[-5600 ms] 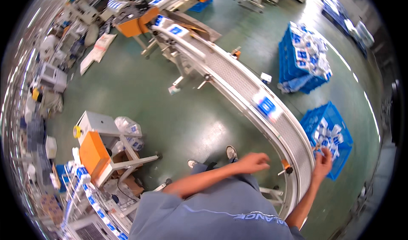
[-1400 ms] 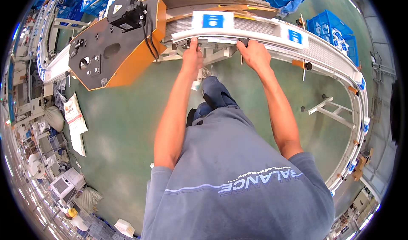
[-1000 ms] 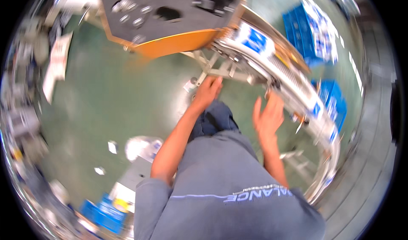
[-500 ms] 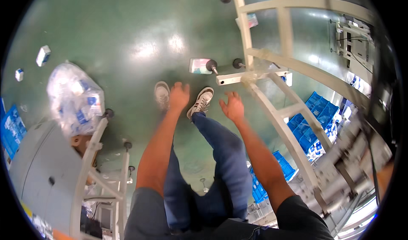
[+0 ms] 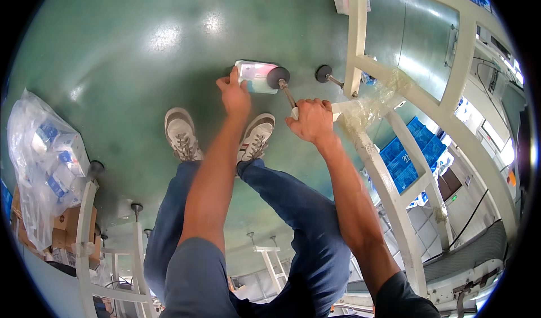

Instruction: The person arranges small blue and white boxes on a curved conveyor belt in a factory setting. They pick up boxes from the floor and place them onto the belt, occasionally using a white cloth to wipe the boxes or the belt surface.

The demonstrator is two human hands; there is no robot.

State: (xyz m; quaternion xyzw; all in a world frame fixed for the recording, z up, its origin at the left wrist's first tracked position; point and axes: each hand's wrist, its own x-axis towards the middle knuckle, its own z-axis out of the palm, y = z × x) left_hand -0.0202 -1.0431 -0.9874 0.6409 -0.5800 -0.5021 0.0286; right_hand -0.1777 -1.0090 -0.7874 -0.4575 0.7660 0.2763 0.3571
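A small white carton [image 5: 255, 77] lies on the green floor beside a black levelling foot [image 5: 278, 77] of a white metal frame [image 5: 389, 194]. My left hand [image 5: 234, 94] reaches down past my shoes, and its fingers close on the carton's left end. My right hand [image 5: 309, 121] is wrapped around the end of the frame's low crossbar, just above the foot's rod. My two grey-white shoes [image 5: 180, 135] stand on the floor below both hands.
A clear plastic bag of blue-and-white cartons [image 5: 45, 160] sits at the left, above a cardboard box [image 5: 67, 228]. A second black foot [image 5: 323, 73] stands to the right of the first. Blue crates [image 5: 417, 154] show through the frame. Another carton [image 5: 342, 1] lies at the top.
I have bent lower toward the floor. My left hand has moved onto the carton, and my right hand has taken hold of the frame's crossbar.
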